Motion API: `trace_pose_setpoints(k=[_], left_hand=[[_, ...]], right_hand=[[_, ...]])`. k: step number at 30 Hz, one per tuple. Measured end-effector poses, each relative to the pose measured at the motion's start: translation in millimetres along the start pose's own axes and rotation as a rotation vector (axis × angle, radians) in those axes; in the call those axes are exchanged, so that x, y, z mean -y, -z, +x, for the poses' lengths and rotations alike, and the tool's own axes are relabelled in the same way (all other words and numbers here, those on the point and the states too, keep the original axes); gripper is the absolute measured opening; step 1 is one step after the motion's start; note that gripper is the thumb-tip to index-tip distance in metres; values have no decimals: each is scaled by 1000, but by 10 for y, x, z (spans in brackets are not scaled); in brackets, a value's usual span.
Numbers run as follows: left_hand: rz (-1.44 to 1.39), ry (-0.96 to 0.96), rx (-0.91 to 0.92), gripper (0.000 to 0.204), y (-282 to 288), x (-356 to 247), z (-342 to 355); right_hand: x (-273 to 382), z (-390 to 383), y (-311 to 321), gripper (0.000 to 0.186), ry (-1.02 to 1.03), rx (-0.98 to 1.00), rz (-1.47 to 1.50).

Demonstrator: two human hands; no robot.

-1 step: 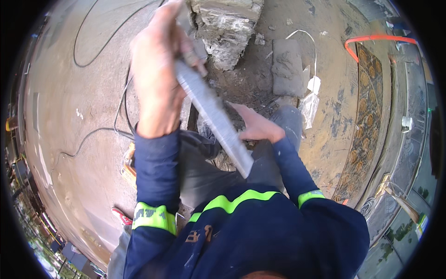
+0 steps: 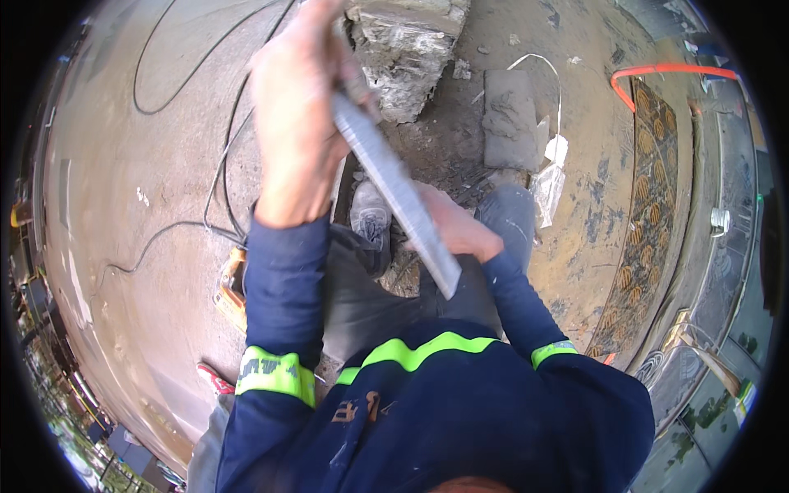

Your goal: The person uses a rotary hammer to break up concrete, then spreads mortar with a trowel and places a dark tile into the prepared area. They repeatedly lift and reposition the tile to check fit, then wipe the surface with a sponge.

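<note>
My left hand (image 2: pixel 297 115), blurred by motion, is closed around the upper end of a long, flat grey metal bar (image 2: pixel 399 191). The bar slants down to the right, ending in an angled tip over my lap. Behind it, my right hand (image 2: pixel 454 224) is held low between my knees, thumb and fingers apart, with nothing seen in it. The bar covers part of its fingers. Beyond both hands, a rough, crumbling grey block (image 2: pixel 403 62) stands on the dirty ground. My grey shoe (image 2: pixel 370 215) shows between the left forearm and the bar.
A flat grey slab (image 2: pixel 508 119) lies right of the block, near torn white plastic (image 2: pixel 546 193). Black cables (image 2: pixel 177 228) loop at left, beside an orange-yellow tool (image 2: pixel 232 292). An orange hose (image 2: pixel 674 68) crosses a patterned board (image 2: pixel 649 197) at right. Another person's red shoe (image 2: pixel 214 378) shows lower left.
My left hand and the bar have shifted slightly right, and the bar's tip sits a little higher. My grey shoe shows more plainly. The right hand stays nearly in place.
</note>
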State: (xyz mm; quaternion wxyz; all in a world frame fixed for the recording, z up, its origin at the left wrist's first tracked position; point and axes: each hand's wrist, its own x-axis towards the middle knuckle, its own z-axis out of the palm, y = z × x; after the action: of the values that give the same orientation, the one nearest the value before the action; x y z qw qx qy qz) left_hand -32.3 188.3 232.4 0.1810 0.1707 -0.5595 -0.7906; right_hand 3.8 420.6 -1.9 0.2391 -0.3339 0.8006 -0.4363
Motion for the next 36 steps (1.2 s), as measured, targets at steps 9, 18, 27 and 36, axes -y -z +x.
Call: trace_pose_setpoints(k=[9, 18, 27, 36], left_hand=[[-11, -294, -151, 47, -188, 85, 473], [110, -278, -328, 46, -196, 261, 650], [140, -223, -292, 43, -127, 442, 773], [383, -421, -52, 43, 555, -26, 598]], right_hand=[[335, 327, 495, 33, 192, -400, -309], [33, 902, 939, 54, -72, -201, -169], [-274, 1210, 1158, 57, -22, -159, -144], [-373, 1411, 1311, 63, -25, -169, -149]])
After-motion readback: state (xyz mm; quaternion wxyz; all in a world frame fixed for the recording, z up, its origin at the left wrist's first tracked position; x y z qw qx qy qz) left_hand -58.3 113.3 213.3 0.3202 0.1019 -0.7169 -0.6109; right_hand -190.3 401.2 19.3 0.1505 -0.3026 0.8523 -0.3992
